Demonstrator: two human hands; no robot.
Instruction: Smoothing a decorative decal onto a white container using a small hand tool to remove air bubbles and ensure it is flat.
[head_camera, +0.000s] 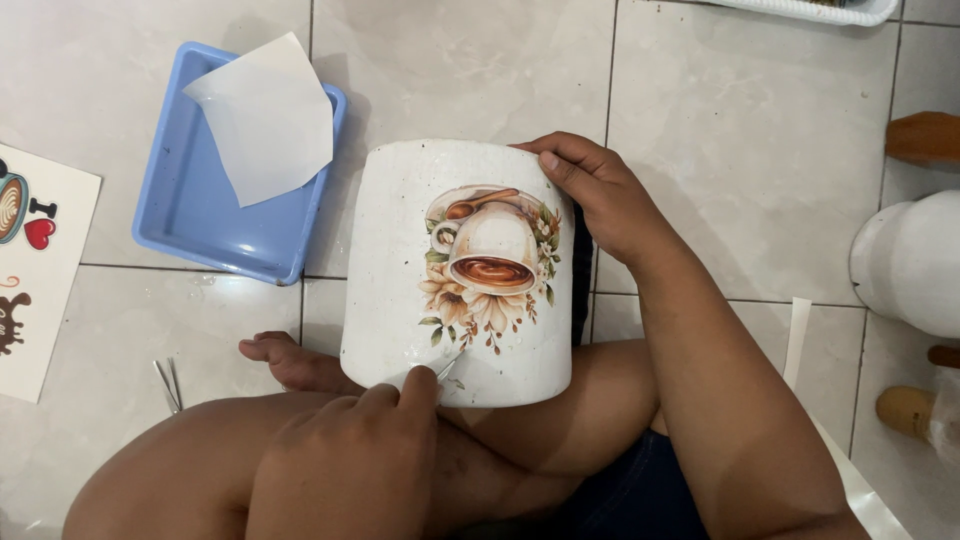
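Note:
A white cylindrical pot (395, 260) lies on its side across my crossed legs, bearing a decal of a brown coffee cup with flowers (490, 265). My right hand (595, 195) grips the pot's far rim at the upper right. My left hand (350, 455) is closed on thin metal tweezers (448, 367), whose tips touch the pot's surface just below the decal, where a clear film edge shows.
A blue plastic tray (185, 215) with a white sheet of backing paper (270, 115) sits on the tiled floor at the upper left. A sticker sheet (30, 270) lies at the left edge. A second pair of tweezers (168, 385) lies on the floor. Another white pot (910, 260) stands at right.

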